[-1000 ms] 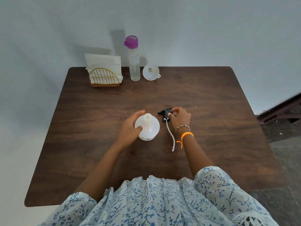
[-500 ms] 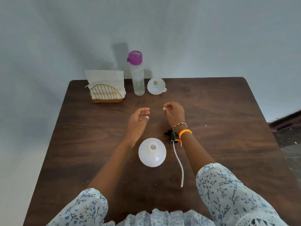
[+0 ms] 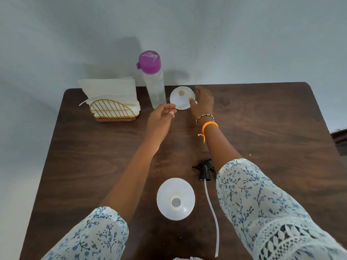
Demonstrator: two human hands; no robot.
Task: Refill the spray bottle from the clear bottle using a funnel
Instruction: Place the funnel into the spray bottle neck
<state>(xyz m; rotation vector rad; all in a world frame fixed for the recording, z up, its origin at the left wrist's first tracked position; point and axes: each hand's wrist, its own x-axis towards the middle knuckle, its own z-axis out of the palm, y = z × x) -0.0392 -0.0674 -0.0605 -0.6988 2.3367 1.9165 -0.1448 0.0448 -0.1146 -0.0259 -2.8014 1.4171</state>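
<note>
The white spray bottle stands open-mouthed near the table's front. Its black spray head with a long white tube lies just right of it. At the back stands the clear bottle with a purple cap. A white funnel lies right of it. My right hand has reached the funnel, thumb on its right rim and fingers spread behind it. My left hand hovers in front of the clear bottle, fingers loosely curled, holding nothing.
A gold wire napkin holder with white napkins stands at the back left of the dark wooden table. A grey wall rises right behind the table.
Both hands left the spray bottle and spray head and moved toward the back. My right hand arrived at the funnel; my left hand neared the clear bottle.
</note>
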